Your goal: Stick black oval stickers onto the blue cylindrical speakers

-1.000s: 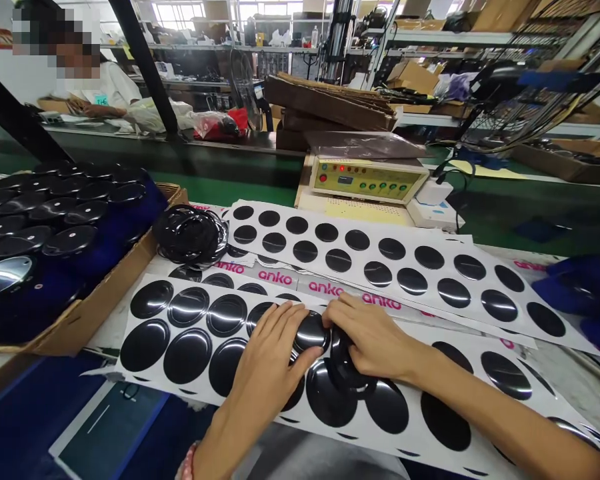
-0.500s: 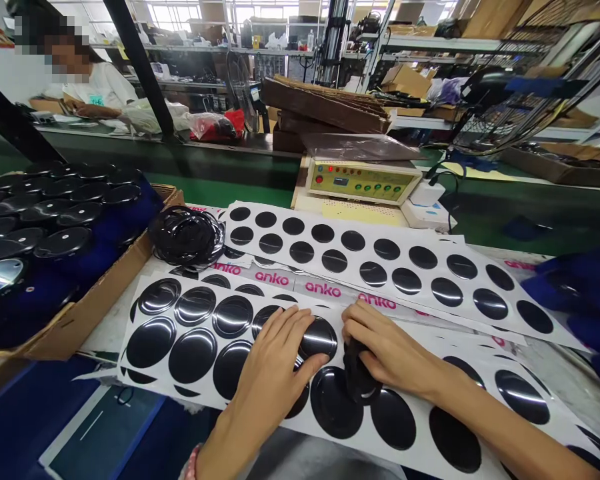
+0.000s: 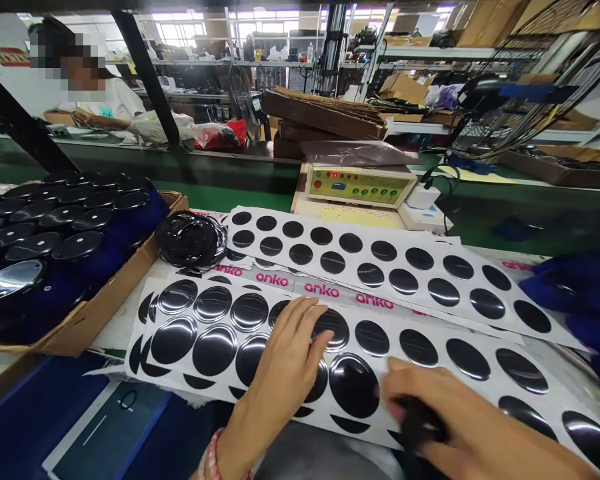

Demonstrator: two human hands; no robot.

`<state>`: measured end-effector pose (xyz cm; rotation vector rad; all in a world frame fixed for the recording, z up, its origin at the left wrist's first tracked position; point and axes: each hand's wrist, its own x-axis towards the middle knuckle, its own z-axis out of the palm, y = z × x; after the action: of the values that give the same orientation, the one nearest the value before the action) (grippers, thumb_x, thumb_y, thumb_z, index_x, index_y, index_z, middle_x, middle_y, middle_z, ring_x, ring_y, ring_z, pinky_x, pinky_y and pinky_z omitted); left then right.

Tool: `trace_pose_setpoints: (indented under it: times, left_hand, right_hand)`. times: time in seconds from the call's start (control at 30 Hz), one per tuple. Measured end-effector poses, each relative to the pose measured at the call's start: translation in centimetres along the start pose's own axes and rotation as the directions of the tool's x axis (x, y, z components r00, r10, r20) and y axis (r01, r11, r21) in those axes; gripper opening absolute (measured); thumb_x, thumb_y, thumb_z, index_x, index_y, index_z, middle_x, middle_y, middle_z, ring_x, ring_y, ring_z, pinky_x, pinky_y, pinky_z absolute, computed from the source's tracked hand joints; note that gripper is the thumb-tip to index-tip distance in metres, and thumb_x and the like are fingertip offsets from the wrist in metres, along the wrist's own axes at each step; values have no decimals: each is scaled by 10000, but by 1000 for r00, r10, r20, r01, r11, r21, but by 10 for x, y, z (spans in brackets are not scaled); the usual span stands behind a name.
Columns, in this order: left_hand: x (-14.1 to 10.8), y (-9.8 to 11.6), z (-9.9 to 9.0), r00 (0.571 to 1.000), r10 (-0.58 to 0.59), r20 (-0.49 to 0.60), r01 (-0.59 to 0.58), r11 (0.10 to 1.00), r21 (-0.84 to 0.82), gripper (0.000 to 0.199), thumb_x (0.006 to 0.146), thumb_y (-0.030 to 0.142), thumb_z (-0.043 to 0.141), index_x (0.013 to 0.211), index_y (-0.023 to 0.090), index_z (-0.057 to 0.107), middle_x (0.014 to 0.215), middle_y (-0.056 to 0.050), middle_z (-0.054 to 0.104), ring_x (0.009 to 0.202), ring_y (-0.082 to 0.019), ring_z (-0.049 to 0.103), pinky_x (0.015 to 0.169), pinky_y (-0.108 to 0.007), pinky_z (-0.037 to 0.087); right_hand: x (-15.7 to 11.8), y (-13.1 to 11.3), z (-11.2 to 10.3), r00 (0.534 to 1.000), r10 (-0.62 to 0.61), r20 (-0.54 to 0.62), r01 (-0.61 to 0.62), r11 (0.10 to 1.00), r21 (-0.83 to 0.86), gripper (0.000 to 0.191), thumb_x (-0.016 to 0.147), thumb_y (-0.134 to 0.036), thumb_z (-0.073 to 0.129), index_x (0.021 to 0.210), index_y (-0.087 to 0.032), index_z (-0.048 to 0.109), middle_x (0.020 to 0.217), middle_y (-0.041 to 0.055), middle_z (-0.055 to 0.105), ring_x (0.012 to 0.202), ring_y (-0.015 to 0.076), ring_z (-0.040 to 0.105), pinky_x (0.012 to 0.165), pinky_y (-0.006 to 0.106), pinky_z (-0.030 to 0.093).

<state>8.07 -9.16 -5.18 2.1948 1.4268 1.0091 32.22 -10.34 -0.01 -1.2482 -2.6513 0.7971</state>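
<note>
Grip of the right hand (image 3: 443, 417) curled around a black piece (image 3: 423, 423); motion blur, so its long axis can't be told. Piece is over the near edge of the front sheet (image 3: 395, 339); contact unclear. Right forearm enters from lower right, knuckles toward upper left. Left hand (image 3: 287, 350) palm down on the front sheet, fingers straight and nearly side by side, pointing away and slightly right, thumb out; forearm up from the bottom edge, pink bracelet (image 3: 213, 457) at wrist.

Front sheet: long axis left to right, right end slanting nearer the person. Two rows of black discs (image 3: 354, 385): nine in the far row, seven at least partly visible in the near row, others behind the right hand. More sheet edges stick out underneath at left.

Beyond it, back sheet (image 3: 387, 269), same slant, two rows of nine, 18 discs. One tangle of black rings (image 3: 193, 240) at its left end, on the bench (image 3: 113, 327). One cardboard box (image 3: 120, 290) far left, one control box (image 3: 360, 185) behind, five green buttons. One co-worker (image 3: 123, 100) across, upper left.
</note>
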Motion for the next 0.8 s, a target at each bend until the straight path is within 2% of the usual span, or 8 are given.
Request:
trace_pose_setpoints:
  times: [0.07, 0.1, 0.17, 0.3, 0.47, 0.63, 0.7, 0.8]
  left_hand:
    - [-5, -5, -6, 999, -4, -48, 5, 1000, 15, 283, 954, 188, 426, 1234, 213, 447, 1253, -50, 531, 1242, -180, 413, 1064, -372, 375]
    - [-8, -8, -8, 998, -7, -61, 9, 999, 33, 276, 952, 174, 427, 1224, 214, 455, 1232, -48, 543, 1229, -179, 423, 1056, -368, 380]
    - [-14, -14, -9, 997, -15, -70, 21, 997, 80, 278, 946, 159, 435, 1218, 212, 459, 1214, -46, 557, 1210, -184, 439, 1038, -369, 393]
    - [-16, -18, -6, 996, -45, -74, 55, 989, 140, 273, 936, 159, 449, 1204, 208, 467, 1197, -48, 577, 1172, -204, 478, 1002, -390, 421]
    - [-16, -16, -5, 995, -67, -74, 76, 988, 132, 257, 934, 163, 453, 1184, 216, 480, 1195, -41, 583, 1154, -200, 495, 981, -383, 439]
    - [-17, -16, -5, 994, -68, -88, 80, 987, 140, 251, 933, 168, 456, 1178, 214, 481, 1200, -46, 581, 1152, -207, 496, 974, -390, 444]
    - [-17, -16, -4, 995, -60, -83, 71, 986, 149, 252, 933, 167, 456, 1180, 212, 482, 1199, -47, 583, 1148, -209, 497, 975, -395, 443]
    - [-16, -16, -5, 996, -43, -77, 55, 985, 162, 253, 931, 155, 451, 1176, 204, 487, 1197, -53, 584, 1143, -214, 499, 972, -401, 446]
  right_hand:
    - [26, -24, 8, 992, -79, 100, 83, 996, -37, 661, 625, -19, 481, 1196, -351, 457, 1077, -20, 584, 821, 156, 574, 681, 252, 454]
    - [37, -29, 10, 983, -122, 140, 134, 988, -77, 695, 613, 2, 465, 1226, -323, 446, 1124, 2, 568, 850, 171, 567, 689, 271, 446]
    - [53, -29, 15, 962, -211, 174, 239, 958, -158, 659, 594, 25, 438, 1197, -238, 481, 1116, 51, 557, 887, 206, 530, 697, 308, 424]
    - [68, -20, 25, 937, -339, 84, 349, 915, -202, 451, 572, 28, 417, 964, -160, 538, 918, 60, 555, 842, 207, 429, 770, 362, 374]
    - [70, -20, 29, 938, -341, 58, 345, 931, -118, 407, 498, 37, 417, 840, -179, 466, 841, 27, 511, 792, 183, 384, 722, 336, 345]
    - [46, -11, 22, 961, -276, -18, 276, 961, 4, 484, 503, 113, 362, 864, -201, 432, 817, 14, 479, 788, 175, 413, 654, 291, 338]
    - [37, -9, 18, 970, -238, -43, 239, 970, 39, 549, 525, 134, 337, 943, -208, 433, 889, 24, 487, 814, 169, 431, 667, 284, 359]
    - [39, -13, 15, 967, -255, -7, 255, 966, 37, 613, 539, 129, 342, 1040, -210, 440, 1088, 44, 495, 942, 176, 434, 793, 301, 392]
